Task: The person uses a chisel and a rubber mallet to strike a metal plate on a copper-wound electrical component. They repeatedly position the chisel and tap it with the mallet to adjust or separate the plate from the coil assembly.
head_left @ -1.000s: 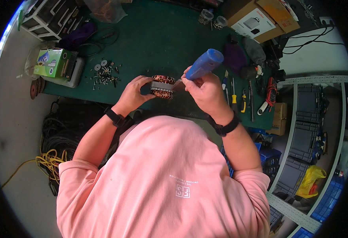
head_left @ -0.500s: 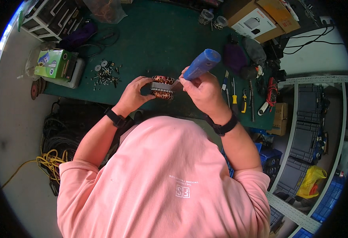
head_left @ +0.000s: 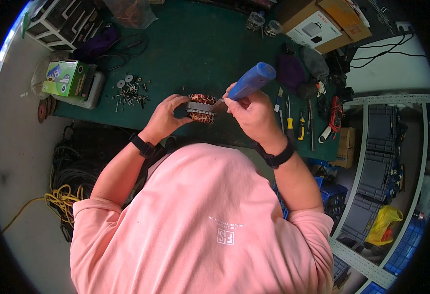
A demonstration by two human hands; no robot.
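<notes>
Little has shifted since the earlier frames: the motor stator point(head_left: 201, 108) is kept at the near edge of the green workbench point(head_left: 190, 49), clasped by the left hand point(head_left: 165, 117). The blue-handled tool point(head_left: 248, 82) is gripped in the closed right hand point(head_left: 254, 113), its tip touching the stator. Loose screws point(head_left: 131, 92) lie nearby.

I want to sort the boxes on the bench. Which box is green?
The small green box at the left end of the green bench, lying on a pale tray. The boxes at the far right corner are brown cardboard, one with a white face.
</notes>
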